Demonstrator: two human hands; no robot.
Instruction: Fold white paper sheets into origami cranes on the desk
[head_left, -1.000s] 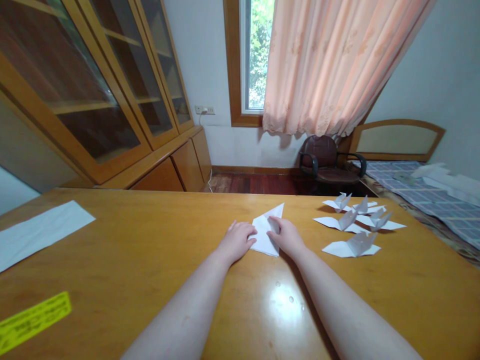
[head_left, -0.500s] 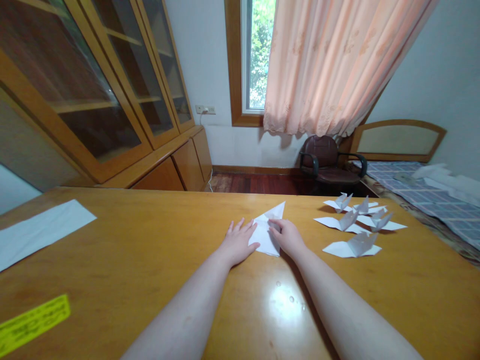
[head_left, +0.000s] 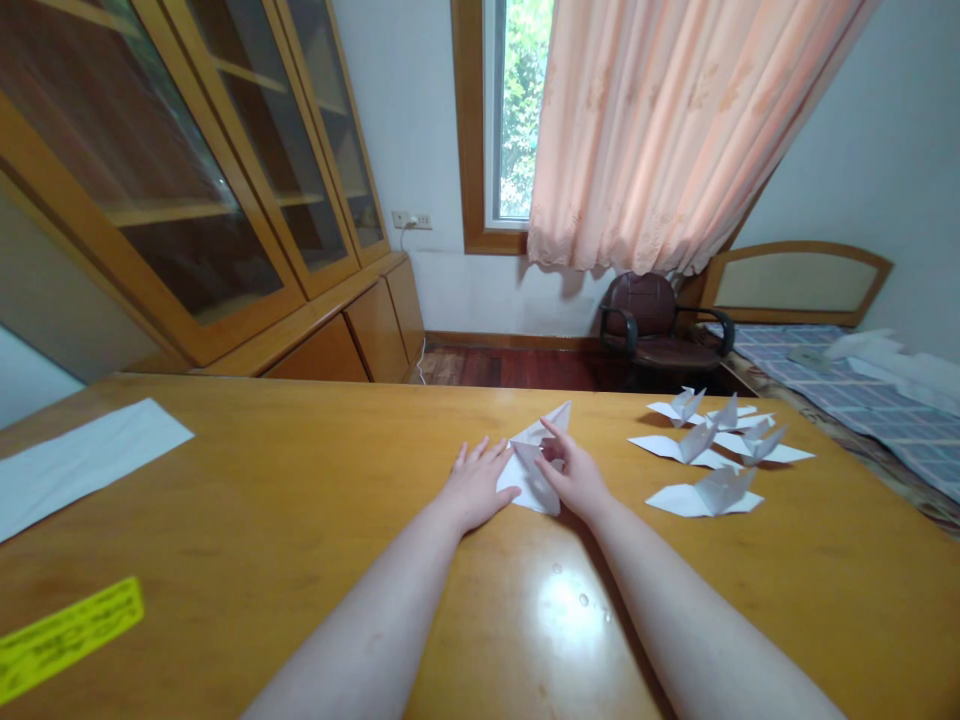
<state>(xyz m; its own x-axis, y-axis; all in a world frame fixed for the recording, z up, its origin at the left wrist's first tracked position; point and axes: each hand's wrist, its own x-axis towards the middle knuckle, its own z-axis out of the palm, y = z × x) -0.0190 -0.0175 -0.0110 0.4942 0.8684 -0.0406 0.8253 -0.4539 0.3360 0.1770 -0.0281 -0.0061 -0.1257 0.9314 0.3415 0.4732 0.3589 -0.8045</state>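
Note:
A white sheet of folded paper (head_left: 523, 482) lies on the desk between my two hands, with its pointed corner toward the far edge. My left hand (head_left: 474, 488) rests flat with fingers spread, its thumb and fingertips over the paper's left side. At the right side, my right hand (head_left: 576, 474) has its thumb and bent fingers around a raised flap, the index finger reaching up toward the point. Part of the flap is hidden behind that hand.
Several folded paper birds (head_left: 705, 495) stand to the right on the wooden desk (head_left: 315, 480). A long white paper strip (head_left: 90, 465) lies at the far left, and a yellow label (head_left: 71, 640) at the near left. Beyond the desk is a brown armchair (head_left: 645, 320).
The paper's upper layer has lifted into a raised flap at my right hand. That hand's index finger has moved up toward the point, while my left hand stays in place.

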